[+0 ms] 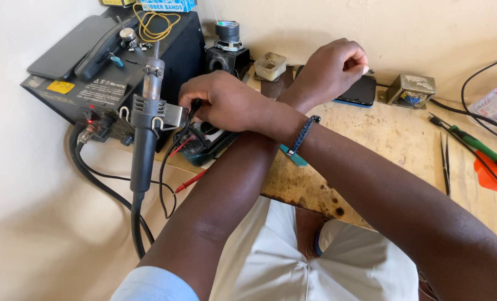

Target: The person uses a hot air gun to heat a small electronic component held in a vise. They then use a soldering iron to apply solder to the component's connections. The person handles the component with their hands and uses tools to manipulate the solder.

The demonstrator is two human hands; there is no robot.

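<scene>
Two bare forearms cross over a stained wooden table [404,139]. The right hand [220,101], at about 10 o'clock from the crossing, has its fingers closed together, pinching one black probe lead [194,106] above a dark green multimeter [206,142] lying at the table's left edge. The left hand [333,66], at 1 o'clock, is curled into a loose fist — whether it holds anything cannot be seen. One braided bracelet [304,134] circles the right wrist. At 9 o'clock stands one black rework station [92,72] with one hot-air wand [147,122] clipped upright to its side. One red probe [190,181] hangs below the multimeter. At 3 o'clock lie one pair of tweezers [444,161] and one green-handled tool [477,146].
</scene>
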